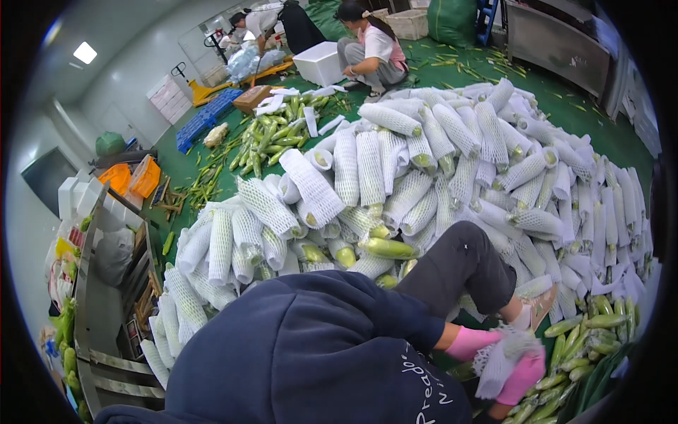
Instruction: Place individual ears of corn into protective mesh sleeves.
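Observation:
Both my hands wear pink gloves and meet at the lower right around a white foam net sleeve [500,360]. My left hand [472,343] is closed at the sleeve's upper left, its fingertips partly hidden by the netting. On the sleeve's right side, my right hand [524,378] wraps round it. Whether anything is inside the sleeve, I cannot tell. Beside my right hand lie long green vegetables [565,374] in clear film. Ahead spreads a large heap of similar vegetables in white net sleeves [424,155]; one light-green vegetable [388,248] lies unsleeved on it.
My bent leg [459,265] rests against the heap. Loose green vegetables [272,138] lie farther back on the green floor. Beyond them, a crouching person [371,53] is beside a white foam box [319,65], and another bends nearby. A metal frame [92,339] stands at left.

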Demonstrator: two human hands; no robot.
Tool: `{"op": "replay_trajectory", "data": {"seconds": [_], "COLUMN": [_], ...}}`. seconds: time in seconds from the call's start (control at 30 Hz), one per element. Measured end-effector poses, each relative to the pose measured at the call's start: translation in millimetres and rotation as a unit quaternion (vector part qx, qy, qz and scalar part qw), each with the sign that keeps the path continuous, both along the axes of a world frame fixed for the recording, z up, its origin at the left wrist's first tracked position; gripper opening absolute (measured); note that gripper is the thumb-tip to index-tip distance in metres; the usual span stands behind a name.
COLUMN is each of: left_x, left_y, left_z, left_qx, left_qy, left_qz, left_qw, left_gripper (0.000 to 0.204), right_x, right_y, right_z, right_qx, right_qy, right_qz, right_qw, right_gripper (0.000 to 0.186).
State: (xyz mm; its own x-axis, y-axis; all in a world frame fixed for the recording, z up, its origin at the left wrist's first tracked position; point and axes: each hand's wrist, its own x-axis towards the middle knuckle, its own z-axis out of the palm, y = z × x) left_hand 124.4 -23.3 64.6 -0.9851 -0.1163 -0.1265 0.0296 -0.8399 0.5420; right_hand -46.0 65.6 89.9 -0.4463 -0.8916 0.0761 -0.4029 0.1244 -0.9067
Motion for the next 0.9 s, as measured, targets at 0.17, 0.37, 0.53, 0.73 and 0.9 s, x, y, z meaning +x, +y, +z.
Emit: {"op": "replay_trajectory", "data": {"seconds": [0.17, 0.37, 0.53, 0.73, 0.9], "left_x": [-32.5, 30.1, 12.9, 10.8, 55.5], "left_y": [30.8, 31.1, 36.0, -1.5, -4.6], "left_z": [15.3, -50.3, -45.4, -12.9, 15.9], "left_qx": [-0.064, 0.086, -0.013, 0.144, 0.138], "left_qy": [0.072, -0.119, -0.136, -0.131, -0.197], "left_qz": [-0.046, -0.119, -0.293, 0.003, -0.024], "left_qw": [0.994, 0.982, 0.946, 0.981, 0.971], "left_gripper": [0.039, 0.044, 0.045, 0.041, 0.048], "right_x": [-61.0, -21.9, -1.6, 59.0, 74.0], "right_y": [29.0, 111.0, 141.3, 79.3, 58.8], "right_z": [4.3, -98.1, -128.8, -68.7, -19.0], "right_qx": [-0.168, -0.033, 0.144, 0.095, -0.041], "right_qy": [-0.033, -0.091, 0.071, -0.646, -0.672], "right_qz": [-0.188, -0.197, -0.006, -0.093, -0.137], "right_qw": [0.967, 0.976, 0.987, 0.752, 0.726], "right_gripper": [0.024, 0.019, 0.018, 0.026, 0.035]}}
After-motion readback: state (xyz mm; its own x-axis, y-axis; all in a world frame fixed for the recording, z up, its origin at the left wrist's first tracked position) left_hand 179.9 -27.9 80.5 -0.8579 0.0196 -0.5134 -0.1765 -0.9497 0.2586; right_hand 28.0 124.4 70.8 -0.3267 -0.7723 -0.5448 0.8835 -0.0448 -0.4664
